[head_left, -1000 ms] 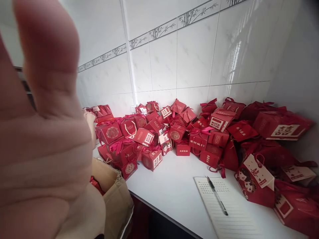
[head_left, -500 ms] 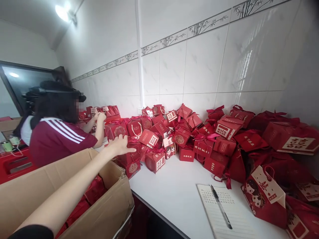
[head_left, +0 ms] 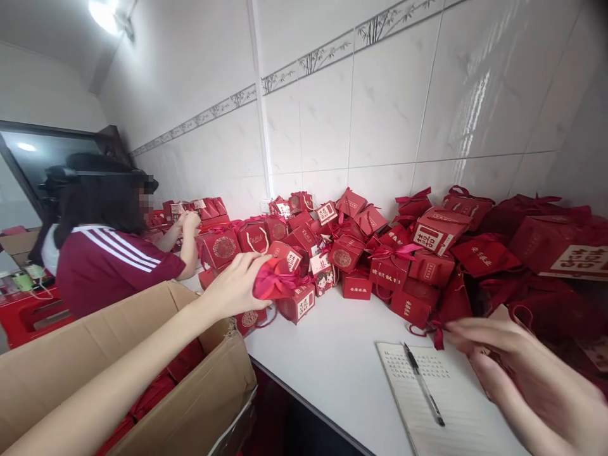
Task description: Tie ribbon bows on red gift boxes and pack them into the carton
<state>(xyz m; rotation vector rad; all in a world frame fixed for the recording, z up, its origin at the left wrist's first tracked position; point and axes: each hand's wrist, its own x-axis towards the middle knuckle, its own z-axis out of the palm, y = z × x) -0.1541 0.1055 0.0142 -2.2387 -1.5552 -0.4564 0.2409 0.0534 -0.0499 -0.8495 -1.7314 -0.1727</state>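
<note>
My left hand point(head_left: 244, 285) reaches over the cardboard box and is closed around a small red gift box point(head_left: 278, 278) with a ribbon bow on top. Its cord handle dangles below, just above the white table point(head_left: 304, 361). At the lower right my right hand point(head_left: 517, 373) is slightly blurred, fingers stretched out and thumb apart, nothing visible in it. Behind its fingertips hangs a dark red ribbon point(head_left: 437, 335) from the heap of red gift boxes point(head_left: 389, 269). A box under my right hand is mostly hidden.
An open cardboard box point(head_left: 209, 399) with red packages inside stands at the left. A notebook point(head_left: 403, 405) with a pen point(head_left: 425, 386) lies on the table. At the far left a co-worker in a maroon shirt point(head_left: 109, 272) handles something by more red boxes. A tiled wall point(head_left: 380, 120) stands behind.
My left hand was open above the heap; now it grips a red gift box, slightly to the right. My right hand has come into view from the lower right.
</note>
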